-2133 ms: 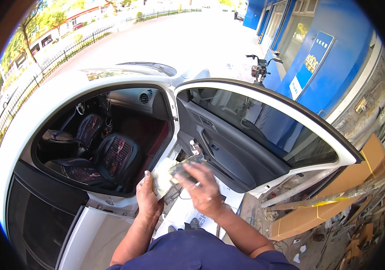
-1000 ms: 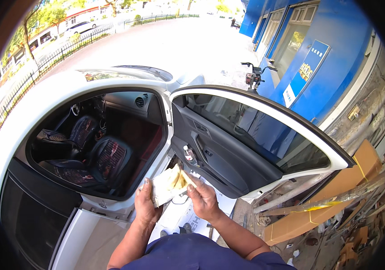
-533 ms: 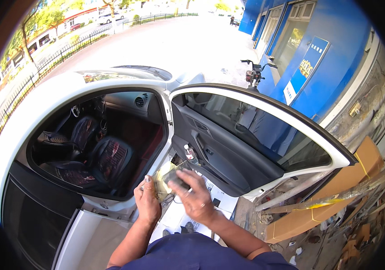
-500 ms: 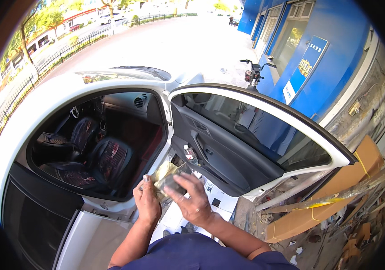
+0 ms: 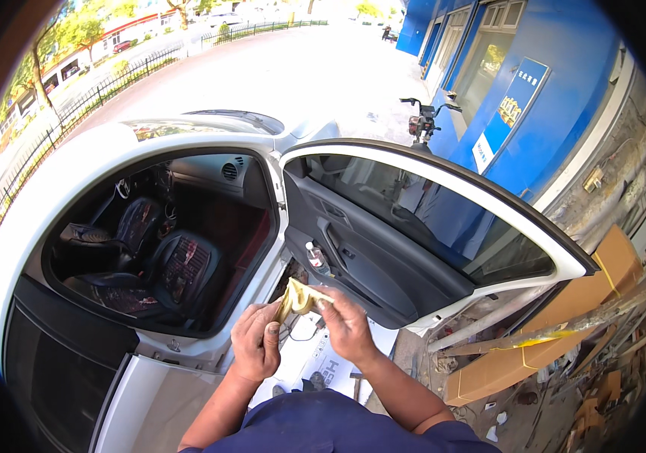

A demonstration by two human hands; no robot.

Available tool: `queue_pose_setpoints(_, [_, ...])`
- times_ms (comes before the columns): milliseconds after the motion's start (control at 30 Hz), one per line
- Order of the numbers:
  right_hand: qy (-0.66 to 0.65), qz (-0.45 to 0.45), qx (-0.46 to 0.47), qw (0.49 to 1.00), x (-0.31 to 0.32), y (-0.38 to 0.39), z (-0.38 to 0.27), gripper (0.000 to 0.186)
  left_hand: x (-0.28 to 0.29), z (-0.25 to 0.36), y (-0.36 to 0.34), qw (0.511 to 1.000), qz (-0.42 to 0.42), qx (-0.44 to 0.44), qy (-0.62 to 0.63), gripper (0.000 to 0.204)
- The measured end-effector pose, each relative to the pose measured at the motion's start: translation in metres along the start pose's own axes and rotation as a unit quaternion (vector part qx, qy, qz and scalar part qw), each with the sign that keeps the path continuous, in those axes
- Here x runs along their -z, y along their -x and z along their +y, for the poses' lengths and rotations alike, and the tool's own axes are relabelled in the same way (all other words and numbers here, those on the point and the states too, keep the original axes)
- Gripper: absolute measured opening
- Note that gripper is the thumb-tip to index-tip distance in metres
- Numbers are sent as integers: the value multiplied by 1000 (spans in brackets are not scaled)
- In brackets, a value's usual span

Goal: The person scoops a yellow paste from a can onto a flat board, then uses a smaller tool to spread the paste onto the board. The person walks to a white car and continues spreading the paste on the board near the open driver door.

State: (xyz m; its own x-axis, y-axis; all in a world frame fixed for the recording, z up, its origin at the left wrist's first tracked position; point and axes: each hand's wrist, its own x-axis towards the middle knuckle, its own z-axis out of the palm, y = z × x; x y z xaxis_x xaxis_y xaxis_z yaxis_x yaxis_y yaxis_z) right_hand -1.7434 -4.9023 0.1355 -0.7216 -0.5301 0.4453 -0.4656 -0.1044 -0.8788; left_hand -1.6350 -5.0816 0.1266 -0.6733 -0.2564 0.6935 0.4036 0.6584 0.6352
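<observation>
Vs half a second back: the flat, spread sheet is now bunched into a small crumpled yellowish wad (image 5: 298,297), looks like thin plastic film or paper, creased and slightly translucent; can't tell which material. It sits between both hands, in front of the open doorway, just above the car's sill. Left hand (image 5: 256,343) is curled shut around the wad's lower end, knuckles up, fingers grimy. Right hand (image 5: 344,321) has moved off the sheet's top face and now pinches the wad's upper right edge between thumb and fingertips. White car (image 5: 51,196) body is glossy painted metal; the open front door (image 5: 383,249) has a dark moulded plastic inner panel with a small clear bottle (image 5: 315,258) standing in its pocket, position unchanged. Seats (image 5: 179,264) carry dark patterned fabric covers with red patches. White printed sheets (image 5: 323,366) lie flat on the ground below the hands. To the right, long brown cardboard boxes (image 5: 557,332) lean on a rough wall, with yellow tape and scrap litter around. Blue smooth building front (image 5: 557,83) and a parked scooter (image 5: 425,121) behind.
</observation>
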Motion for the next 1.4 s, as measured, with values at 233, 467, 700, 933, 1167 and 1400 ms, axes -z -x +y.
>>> queue_pose_setpoints(233, [88, -110, 111, 984, -12, 19, 22, 31, 1, 0, -10, 997, 23, 70, 2, 43])
queue_pose_setpoints(467, [21, 16, 0, 1000, 20, 9, 15, 35, 0, -28, 0, 903, 171, 294, 262, 49])
queue_pose_setpoints(700, [-125, 33, -39, 991, -10, 8, 16, 41, -16, -28, 15, 707, 141, 420, 551, 50])
queue_pose_setpoints(933, [218, -66, 165, 960, 23, 2, 26, 40, -8, -38, 26, 697, 150, 440, 546, 49])
queue_pose_setpoints(1167, [336, -20, 237, 911, -20, 4, 9, 39, -21, -24, 14, 733, 191, 417, 503, 49])
queue_pose_setpoints(1400, [184, -92, 105, 973, -21, 35, 28, 33, -8, -43, 10, 853, 217, 338, 334, 53])
